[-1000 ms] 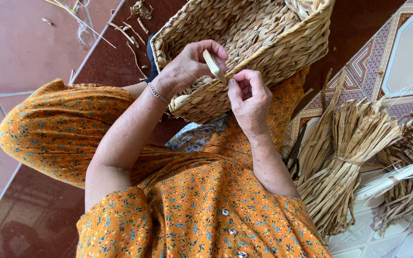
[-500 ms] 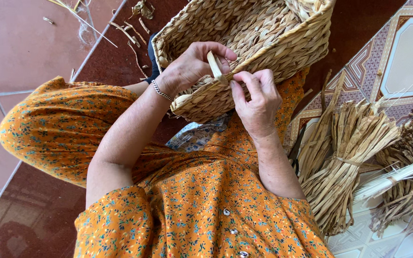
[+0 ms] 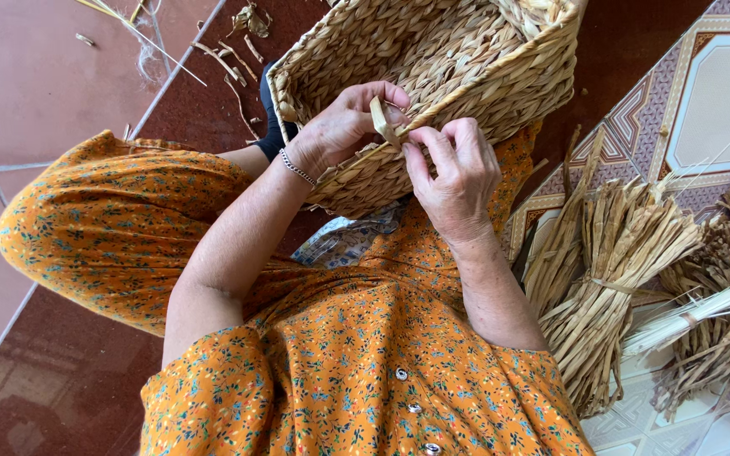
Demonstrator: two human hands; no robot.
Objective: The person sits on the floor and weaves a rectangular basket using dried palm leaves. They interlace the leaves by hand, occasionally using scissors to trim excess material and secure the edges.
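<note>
right hand (image 3: 454, 173): shifted toward 12 o'clock, up to the basket rim (image 3: 500, 89), fingertips now beside the strip | left hand (image 3: 344, 127): thumb slid toward 3 o'clock over the straw strip (image 3: 379, 118) | strip: more upright than before, its loop drawn tighter against the rim

One item may count as a package: a crumpled, flat plastic wrapper printed in blue, white and brown (image 3: 344, 241), lying on the orange floral lap just below the woven straw basket (image 3: 466, 51). Only part of it shows, tucked between the two forearms. No labels, signs or screens appear anywhere else.
</note>
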